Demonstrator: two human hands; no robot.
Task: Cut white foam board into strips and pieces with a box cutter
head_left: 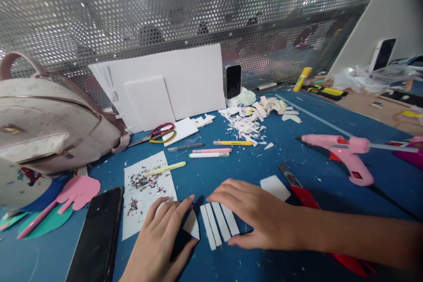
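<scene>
My left hand [167, 235] rests on the blue tabletop with its fingers spread and curved. A small white foam piece [192, 225] lies between its thumb and forefinger, partly covered by the hand. Beside it, several narrow white foam strips [209, 227] are lined up side by side. My right hand [254, 213] curves over the right end of this row, fingertips at the strips' far ends and thumb at the near end of the rightmost one. Behind my right hand lie another white foam piece [275, 187] and a red-handled craft knife [304, 196].
A pink hot glue gun [343, 154] lies to the right. Several markers [233, 143], scissors [161, 133] and white scraps [246, 122] lie further back. At left are a paper sheet with coloured bits [148, 202], a black phone [97, 233] and a backpack [53, 123]. White boards [198, 79] lean behind.
</scene>
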